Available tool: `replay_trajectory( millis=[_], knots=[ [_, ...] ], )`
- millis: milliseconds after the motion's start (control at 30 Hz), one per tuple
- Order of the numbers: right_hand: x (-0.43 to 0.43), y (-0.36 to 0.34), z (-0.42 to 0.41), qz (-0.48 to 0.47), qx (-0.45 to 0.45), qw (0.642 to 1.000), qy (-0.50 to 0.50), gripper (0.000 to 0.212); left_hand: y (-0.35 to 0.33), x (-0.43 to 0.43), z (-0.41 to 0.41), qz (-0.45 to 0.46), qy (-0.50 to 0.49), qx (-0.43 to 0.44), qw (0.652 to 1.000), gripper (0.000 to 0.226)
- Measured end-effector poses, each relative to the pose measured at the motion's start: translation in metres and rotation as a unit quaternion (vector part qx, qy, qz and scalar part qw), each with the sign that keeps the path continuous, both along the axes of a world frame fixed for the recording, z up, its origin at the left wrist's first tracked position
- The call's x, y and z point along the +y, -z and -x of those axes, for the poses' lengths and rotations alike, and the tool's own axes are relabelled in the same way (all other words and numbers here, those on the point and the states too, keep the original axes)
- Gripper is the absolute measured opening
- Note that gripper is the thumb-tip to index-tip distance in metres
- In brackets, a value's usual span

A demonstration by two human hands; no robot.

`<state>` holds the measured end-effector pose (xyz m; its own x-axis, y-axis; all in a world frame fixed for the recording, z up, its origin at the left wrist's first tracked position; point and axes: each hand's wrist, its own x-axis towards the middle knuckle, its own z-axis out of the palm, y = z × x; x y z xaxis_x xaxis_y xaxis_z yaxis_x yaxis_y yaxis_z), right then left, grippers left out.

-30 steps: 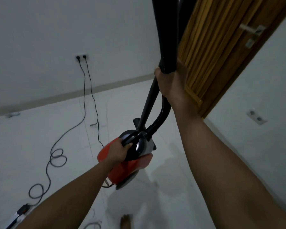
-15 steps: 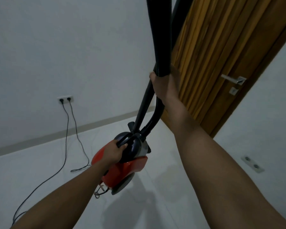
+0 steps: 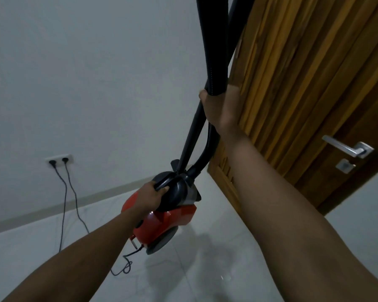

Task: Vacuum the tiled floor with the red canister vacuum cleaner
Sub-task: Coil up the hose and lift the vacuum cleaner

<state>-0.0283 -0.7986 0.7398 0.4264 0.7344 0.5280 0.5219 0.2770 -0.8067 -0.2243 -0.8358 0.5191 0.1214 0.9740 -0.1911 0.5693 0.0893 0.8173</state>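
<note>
The left hand (image 3: 151, 196) still grips the top handle of the red canister vacuum cleaner (image 3: 168, 223), which hangs below it over the tiled floor (image 3: 216, 271), and the right hand (image 3: 216, 110) keeps clasping the hose (image 3: 215, 62), now nearer the door (image 3: 297, 88) beside it (still carrying, I judge, not vacuuming).

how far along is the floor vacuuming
Done: two cables are plugged into the white wall socket. In hand: the left hand grips the black handle of the red canister vacuum cleaner, the right hand holds its black hose. Left: the white tiled floor; no nozzle in view.
</note>
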Motion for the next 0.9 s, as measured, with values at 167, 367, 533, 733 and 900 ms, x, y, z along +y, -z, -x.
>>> replay_trajectory(
  millis=[167,367,533,733,900],
  knots=[
    [0.108,0.009,-0.039,-0.008,0.042,0.999,-0.022,0.034,0.010,0.115,-0.048,0.011,0.012,-0.013,1.000,0.018],
    [0.253,0.028,-0.096,0.047,0.090,0.995,-0.018,0.029,0.033,0.262,-0.108,0.038,0.061,-0.012,0.997,0.024],
    [0.355,0.053,-0.151,0.042,0.115,0.992,0.027,0.032,0.050,0.367,-0.154,0.035,0.095,0.027,0.994,0.025],
    [0.466,0.104,-0.226,0.062,0.106,0.992,0.040,0.039,0.085,0.473,-0.214,0.049,0.139,0.051,0.988,0.020],
    [0.563,0.166,-0.286,0.090,0.100,0.990,0.030,0.035,0.151,0.550,-0.263,0.089,0.146,0.041,0.984,0.020]
  ],
)
